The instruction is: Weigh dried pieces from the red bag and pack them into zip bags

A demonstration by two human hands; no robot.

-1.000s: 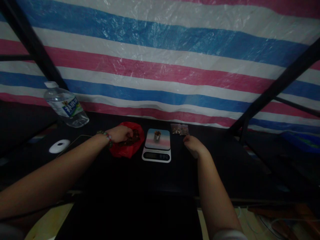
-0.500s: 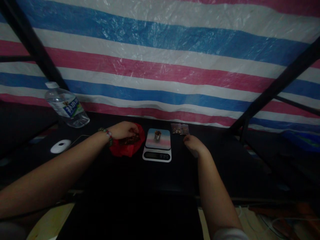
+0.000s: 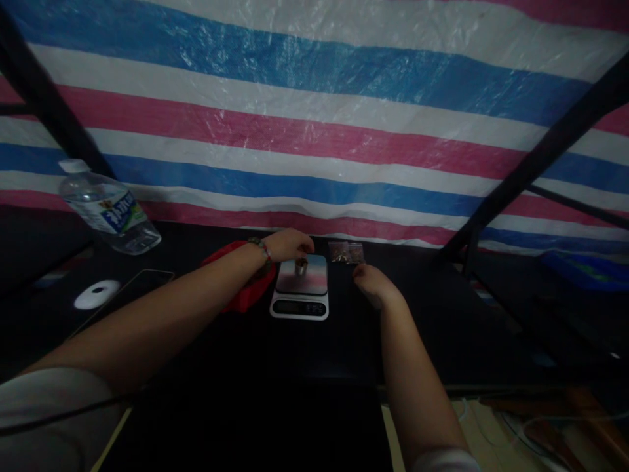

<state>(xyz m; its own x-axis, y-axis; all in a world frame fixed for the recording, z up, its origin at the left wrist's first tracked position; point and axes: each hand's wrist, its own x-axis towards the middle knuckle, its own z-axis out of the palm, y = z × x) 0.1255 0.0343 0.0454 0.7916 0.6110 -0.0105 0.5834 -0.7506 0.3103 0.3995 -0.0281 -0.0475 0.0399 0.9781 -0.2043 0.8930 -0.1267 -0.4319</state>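
My left hand (image 3: 291, 244) hovers over a small metal cup (image 3: 300, 265) that stands on a white kitchen scale (image 3: 301, 288). Its fingers are pinched together above the cup, and what they hold is too small to make out. Behind my left wrist lies a red plastic bag (image 3: 240, 292) of dark bits. My right hand (image 3: 369, 283) rests on the black table to the right of the scale, fingers curled shut. Two small clear packets (image 3: 346, 252) lie just beyond it.
A plastic water bottle (image 3: 105, 210) lies tilted at the back left. A white round object (image 3: 97, 294) and a dark phone (image 3: 135, 285) sit on the left of the table. A striped tarp hangs behind, with black metal bars (image 3: 531, 167) at both sides.
My left hand has left the red bag and moved right to above the cup on the scale. The view shifted slightly right. My right hand has stayed put.
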